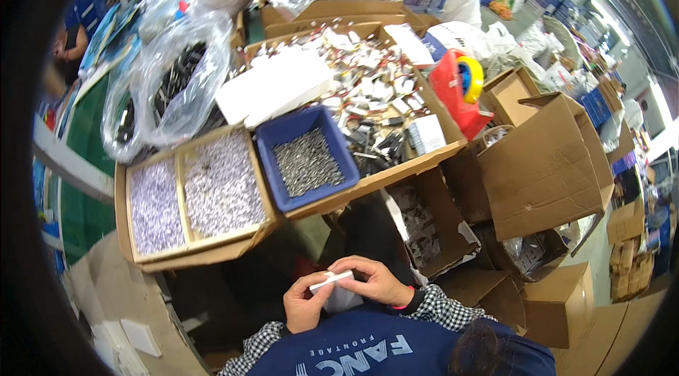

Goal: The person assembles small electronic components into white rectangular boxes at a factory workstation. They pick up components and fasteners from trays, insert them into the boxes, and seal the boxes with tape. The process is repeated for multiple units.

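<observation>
Close to my body, a small white box [332, 281] is held between both hands. My left hand [304, 305] pinches its left side with thumb and fingers. My right hand [375, 280] has its fingertips on the right side and top edge. The fingers cover part of the box, so its contents cannot be seen. Beyond my hands stands a blue plastic tub [308, 157] of small dark metal parts. To its left, a divided cardboard tray [185, 195] holds many tiny pale pieces in two compartments.
A large carton [417, 157] behind the tub carries many small white parts and stacked white sheets [276, 86]. A red tape dispenser [456, 93] rests on its right. A clear bag [177, 93] of black parts lies left. Open cardboard boxes [544, 171] crowd the right.
</observation>
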`<state>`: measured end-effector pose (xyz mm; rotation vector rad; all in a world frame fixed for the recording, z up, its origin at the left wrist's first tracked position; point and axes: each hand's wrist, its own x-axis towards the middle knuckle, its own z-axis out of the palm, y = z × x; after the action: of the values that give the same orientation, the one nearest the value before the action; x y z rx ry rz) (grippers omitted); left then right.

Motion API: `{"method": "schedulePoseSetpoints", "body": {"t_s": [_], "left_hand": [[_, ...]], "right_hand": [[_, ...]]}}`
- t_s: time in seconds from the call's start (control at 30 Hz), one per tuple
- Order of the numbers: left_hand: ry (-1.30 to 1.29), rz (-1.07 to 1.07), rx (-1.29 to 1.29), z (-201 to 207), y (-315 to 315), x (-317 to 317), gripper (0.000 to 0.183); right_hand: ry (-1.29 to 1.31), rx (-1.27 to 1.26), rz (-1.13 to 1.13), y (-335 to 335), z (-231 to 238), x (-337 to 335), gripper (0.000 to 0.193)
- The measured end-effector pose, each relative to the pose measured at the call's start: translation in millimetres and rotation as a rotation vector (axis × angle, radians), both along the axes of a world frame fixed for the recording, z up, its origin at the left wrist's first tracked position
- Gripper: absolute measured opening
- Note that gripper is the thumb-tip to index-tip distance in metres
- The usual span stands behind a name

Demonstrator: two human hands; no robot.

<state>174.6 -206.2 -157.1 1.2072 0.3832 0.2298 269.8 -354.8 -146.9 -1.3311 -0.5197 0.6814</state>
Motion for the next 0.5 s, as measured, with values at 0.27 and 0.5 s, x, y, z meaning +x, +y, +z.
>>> {"method": "schedulePoseSetpoints", "body": {"t_s": [0.27,0.5], "left_hand": [[0.101,-0.073,-0.030,-3.8,5.8,-2.1,0.018],[0.070,-0.110,0.013,-9.6,3.5,0.4,0.017]], "right_hand": [[-0.460,-0.036,-1.010,-92.1,60.3,137.4,0.014],[-0.520,-0.445,-0.898,-158.6,92.6,259.9,0.018]]}}
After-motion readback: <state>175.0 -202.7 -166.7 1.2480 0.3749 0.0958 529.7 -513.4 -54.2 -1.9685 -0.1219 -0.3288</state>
